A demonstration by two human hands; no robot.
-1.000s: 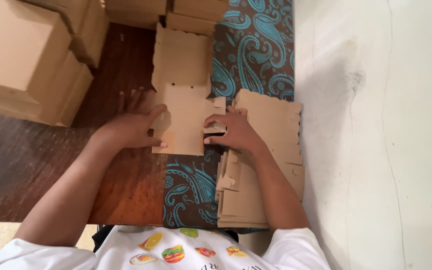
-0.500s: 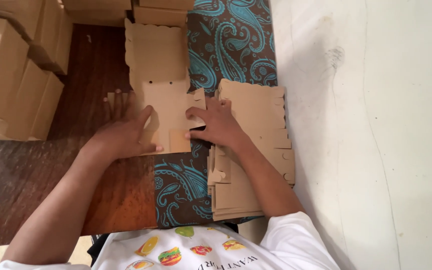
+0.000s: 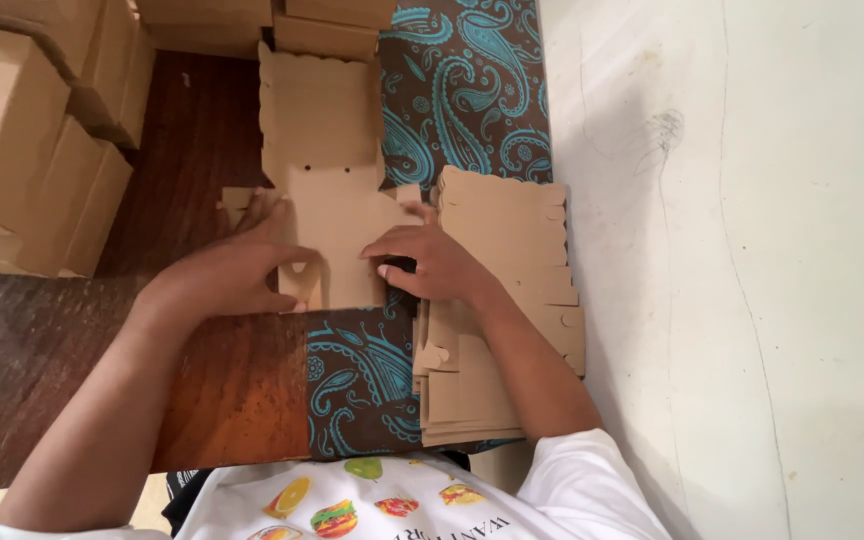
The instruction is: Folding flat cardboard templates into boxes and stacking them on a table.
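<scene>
Together left hand (image 3: pixel 237 275) and right hand (image 3: pixel 432 262) press a flat box blank (image 3: pixel 327 170).

We are seeing bare wooden floor (image 3: pixel 202 130) lying open beside our left hand (image 3: pixel 227 280), though assembled cartons (image 3: pixel 22 150) are walling its far side. The stack of flat blanks (image 3: pixel 502 290) is crowding our right hand (image 3: pixel 432 265); the white wall (image 3: pixel 732 250) is closing off the right.
</scene>
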